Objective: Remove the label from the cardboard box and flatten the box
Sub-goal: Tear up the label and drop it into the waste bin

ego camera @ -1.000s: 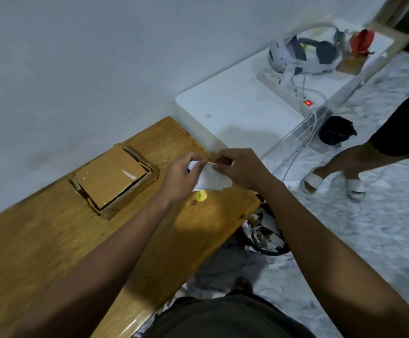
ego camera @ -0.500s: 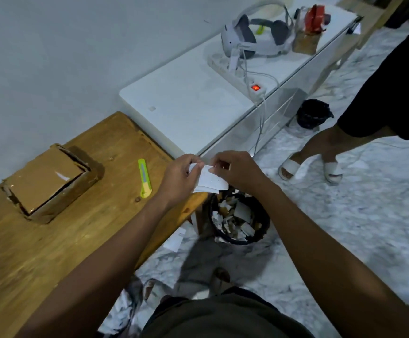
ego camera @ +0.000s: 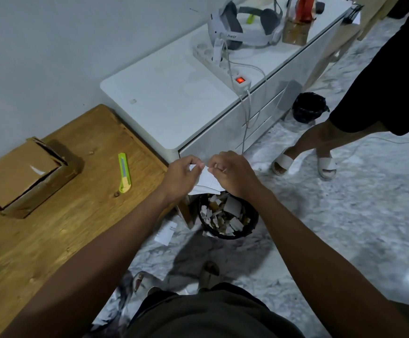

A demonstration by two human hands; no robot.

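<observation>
Head view: left hand (ego camera: 180, 178) and right hand (ego camera: 232, 174) both pinch the label (ego camera: 207, 180), above the bin (ego camera: 228, 217). The box (ego camera: 25, 176) sits unflattened at the tabletop's (ego camera: 52, 240) back edge, well apart.

We can half-read only one piece of writing — small dark lettering on the side band of the white headset (ego camera: 243, 23), far beyond our hands and to their right, too blurred to spell out. The white label (ego camera: 207, 180) pinched between both hands shows faint lines — no legible words.
</observation>
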